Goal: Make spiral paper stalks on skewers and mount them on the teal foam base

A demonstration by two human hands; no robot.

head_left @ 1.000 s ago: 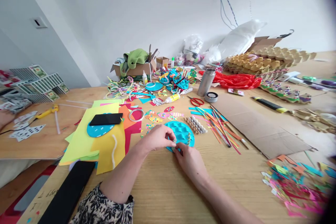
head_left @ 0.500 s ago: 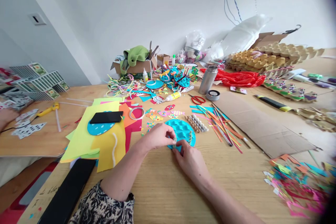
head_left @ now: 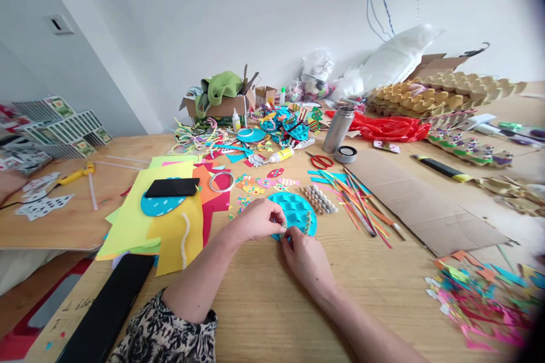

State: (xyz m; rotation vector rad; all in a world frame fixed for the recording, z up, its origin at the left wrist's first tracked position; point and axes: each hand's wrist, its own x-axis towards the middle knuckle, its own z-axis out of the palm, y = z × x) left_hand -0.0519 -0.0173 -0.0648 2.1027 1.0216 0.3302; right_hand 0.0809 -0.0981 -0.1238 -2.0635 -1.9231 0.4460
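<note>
At the near left edge of a blue disc (head_left: pixel 293 204) with raised wavy folds, my left hand (head_left: pixel 259 221) pinches a small pale, speckled piece (head_left: pixel 283 228). It may be a shell, but it is too small and covered to tell. My right hand (head_left: pixel 304 255) is closed too, its thumb and forefinger meeting the near rim beside that piece; what lies between them is hidden. A short row of small beige bits (head_left: pixel 308 222) stands on the disc's right side. Touching or very near the disc on its right are rows of small beige and grey shell-like pieces (head_left: pixel 318 198).
Paper fish (head_left: pixel 288 182) lie beyond the disc, red scissors (head_left: pixel 321 160) and a steel flask (head_left: pixel 338 129) farther back. Paper strips and brushes (head_left: pixel 360 204) sit right, near flat cardboard (head_left: pixel 426 198). Leftward are coloured sheets (head_left: pixel 128 210), a phone (head_left: pixel 172 187) and another person's hand (head_left: pixel 11 184).
The hands hold almost the same pose at the disc's near edge, with only a slight shift of the right fingers. The view has tilted slightly.
</note>
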